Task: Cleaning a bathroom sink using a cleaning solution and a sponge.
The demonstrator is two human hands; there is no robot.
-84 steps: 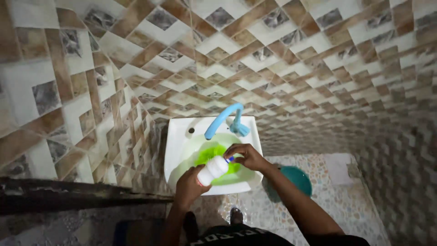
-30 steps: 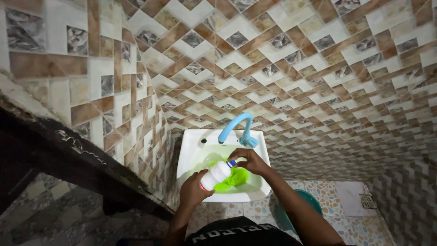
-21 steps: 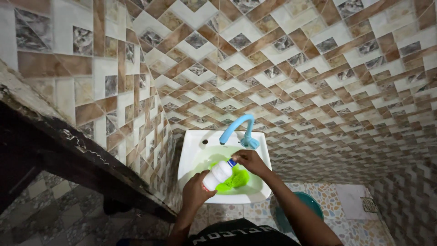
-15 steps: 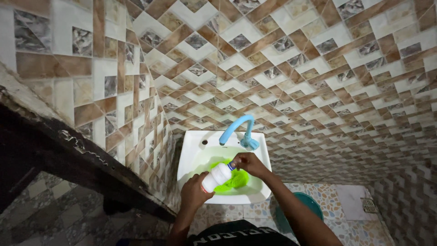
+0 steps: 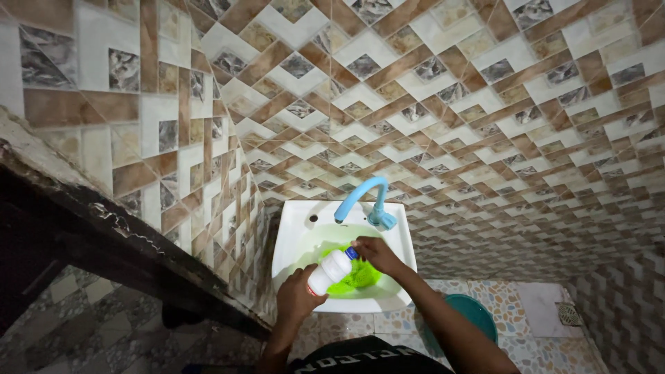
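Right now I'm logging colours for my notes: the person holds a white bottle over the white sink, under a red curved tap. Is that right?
Not quite: the curved tap is light blue, not red, as the head view shows. The rest stands: the left hand holds the white bottle over the white sink.

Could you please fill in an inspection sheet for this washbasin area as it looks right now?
Surface: white washbasin mounted in a tiled corner, its bowl tinted green.
Job's things: white bottle with a blue cap, tilted over a bright green mesh in the bowl.
Clutter: teal basin on the floor to the right.
Hands: left hand grips the bottle's base; right hand is at the cap.
Cables: nothing seen.
Surroundings: blue tap, patterned wall tiles, floor drain, dark ledge on the left.
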